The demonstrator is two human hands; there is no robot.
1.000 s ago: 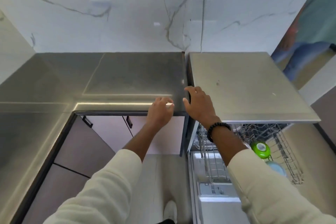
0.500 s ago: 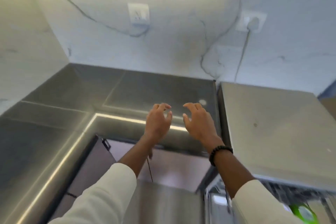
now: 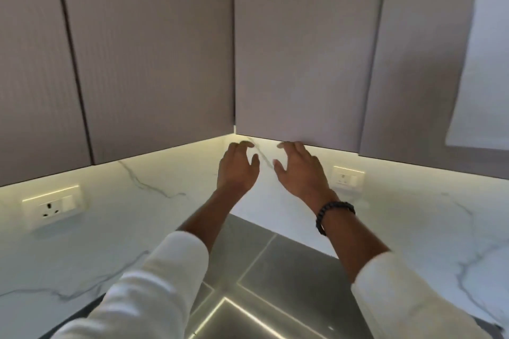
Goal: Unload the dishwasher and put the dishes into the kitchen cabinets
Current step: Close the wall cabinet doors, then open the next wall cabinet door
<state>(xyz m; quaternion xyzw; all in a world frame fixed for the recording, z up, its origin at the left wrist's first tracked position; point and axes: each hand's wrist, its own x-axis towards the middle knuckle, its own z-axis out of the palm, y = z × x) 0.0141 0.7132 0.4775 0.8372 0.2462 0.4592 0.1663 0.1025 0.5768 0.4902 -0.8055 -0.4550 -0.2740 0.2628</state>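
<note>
What changed: a moment ago I was looking down at the grey counter and the open dishwasher; now I look up at the wall cabinets, and both my hands have gone up too.
My left hand: fingers spread and a bit bent, holding nothing, just under the cabinet corner.
My right hand: fingers spread, holding nothing; the tips reach the bottom edge of the cabinet door (I cannot tell if they touch it).
Cabinets: all doors closed, right above my hands.
Dishes: none in view now.
Bracelet: dark beads on my right wrist.
Wall: white marble with a socket on the left.
Counter: grey, below my arms.
</note>
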